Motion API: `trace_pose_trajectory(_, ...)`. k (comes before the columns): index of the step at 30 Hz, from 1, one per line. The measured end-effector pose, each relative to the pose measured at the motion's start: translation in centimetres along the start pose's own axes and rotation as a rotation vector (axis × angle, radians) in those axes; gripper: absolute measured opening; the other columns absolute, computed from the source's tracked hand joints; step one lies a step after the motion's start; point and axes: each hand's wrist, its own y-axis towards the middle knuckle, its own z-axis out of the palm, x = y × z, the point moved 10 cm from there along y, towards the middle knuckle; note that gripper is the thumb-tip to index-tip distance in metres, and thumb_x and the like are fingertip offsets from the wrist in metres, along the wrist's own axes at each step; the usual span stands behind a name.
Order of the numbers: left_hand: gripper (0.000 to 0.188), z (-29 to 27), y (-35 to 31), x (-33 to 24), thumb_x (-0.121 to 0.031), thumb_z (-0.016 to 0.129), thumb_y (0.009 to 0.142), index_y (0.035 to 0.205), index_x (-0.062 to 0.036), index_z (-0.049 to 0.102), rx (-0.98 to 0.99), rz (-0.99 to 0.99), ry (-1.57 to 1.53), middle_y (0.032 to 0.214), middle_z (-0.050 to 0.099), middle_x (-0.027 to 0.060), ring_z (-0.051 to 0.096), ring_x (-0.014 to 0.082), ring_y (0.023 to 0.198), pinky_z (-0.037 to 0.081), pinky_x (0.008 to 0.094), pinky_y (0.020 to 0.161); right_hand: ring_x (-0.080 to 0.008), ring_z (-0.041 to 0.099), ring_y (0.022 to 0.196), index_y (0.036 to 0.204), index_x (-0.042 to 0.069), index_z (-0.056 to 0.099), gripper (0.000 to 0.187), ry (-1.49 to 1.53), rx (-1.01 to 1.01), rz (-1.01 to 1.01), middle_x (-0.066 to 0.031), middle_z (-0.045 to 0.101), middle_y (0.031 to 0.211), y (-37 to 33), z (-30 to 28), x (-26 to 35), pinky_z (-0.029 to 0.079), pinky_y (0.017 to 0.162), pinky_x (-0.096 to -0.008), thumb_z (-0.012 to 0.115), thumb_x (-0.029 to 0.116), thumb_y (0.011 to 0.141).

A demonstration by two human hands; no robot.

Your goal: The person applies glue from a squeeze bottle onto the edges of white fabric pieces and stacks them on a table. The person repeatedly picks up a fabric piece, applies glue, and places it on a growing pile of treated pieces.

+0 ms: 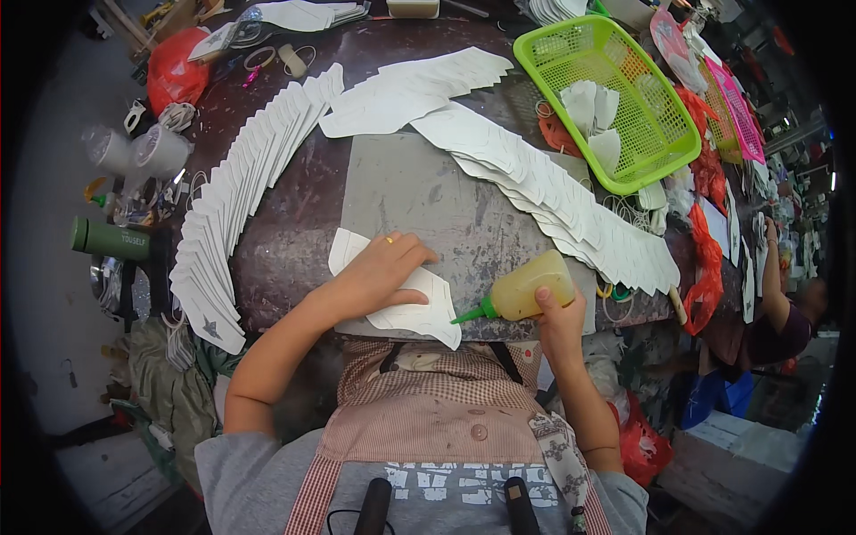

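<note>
My left hand (379, 272) lies flat on a white cut piece (419, 312) and presses it onto the grey slab (428, 192) at the table's near edge. A ring shows on one finger. My right hand (557, 316) grips a yellowish squeeze bottle (526, 290) with a green nozzle. The nozzle tip points left and touches the lower right edge of the white piece.
Long fanned rows of white cut pieces (232, 196) curve around the slab on the left, far side and right (571, 205). A green plastic basket (615, 98) holds a few white pieces. A green flask (111, 239) and cups stand left. Another person's arm (776, 285) is at right.
</note>
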Motion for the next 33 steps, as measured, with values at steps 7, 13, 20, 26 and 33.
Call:
trace_pose_trajectory(7,0.051,0.0,0.1,-0.1,-0.030,0.077,0.077,0.117,-0.0044,0.056,-0.001,-0.014,0.016,0.110,0.057,0.0108,0.053,0.0320,0.106,0.042,0.0418,0.093,-0.0138,0.062,0.090,0.120,-0.004,0.059,0.059,-0.011,-0.031,-0.036,-0.0067,0.065,0.100,-1.3,-1.2,0.1,0.051,0.079,-0.0276,0.079,0.037,0.083)
trace_pose_trajectory(13,0.050,0.1,0.0,-0.1,-0.028,0.077,0.077,0.115,-0.0045,0.057,0.016,-0.040,0.009,0.111,0.057,0.0106,0.053,0.0315,0.108,0.041,0.0417,0.094,-0.0147,0.062,0.092,0.119,-0.005,0.059,0.058,-0.031,-0.066,-0.040,-0.0073,0.065,0.100,-3.6,-1.7,-0.1,0.050,0.082,-0.0284,0.078,0.038,0.084)
trace_pose_trajectory(20,0.050,0.2,0.0,0.0,-0.028,0.077,0.077,0.116,-0.0049,0.056,0.009,-0.039,0.029,0.112,0.057,0.0100,0.053,0.0309,0.108,0.041,0.0409,0.093,-0.0152,0.061,0.094,0.119,-0.005,0.058,0.058,-0.039,-0.113,-0.061,-0.0083,0.065,0.103,-5.7,-2.2,-0.1,0.049,0.083,-0.0296,0.077,0.038,0.085)
trace_pose_trajectory(26,0.050,0.2,-0.3,0.1,-0.030,0.077,0.078,0.116,-0.0054,0.056,-0.005,-0.051,0.025,0.112,0.056,0.0104,0.053,0.0313,0.107,0.041,0.0408,0.093,-0.0184,0.062,0.101,0.125,-0.003,0.054,0.060,0.020,-0.049,-0.098,-0.0110,0.064,0.111,-8.4,-2.6,-2.6,0.050,0.089,-0.0332,0.073,0.042,0.089)
trace_pose_trajectory(33,0.035,-1.0,-1.0,0.0,-0.026,0.071,0.085,0.111,-0.0052,0.061,-0.056,-0.078,-0.069,0.106,0.062,0.0123,0.055,0.0318,0.106,0.039,0.0424,0.094,-0.0320,0.058,0.120,0.139,0.008,0.046,0.062,0.846,-0.161,0.108,-0.0137,0.058,0.130,-4.9,-4.6,-2.1,0.051,0.099,-0.0464,0.063,0.047,0.093)
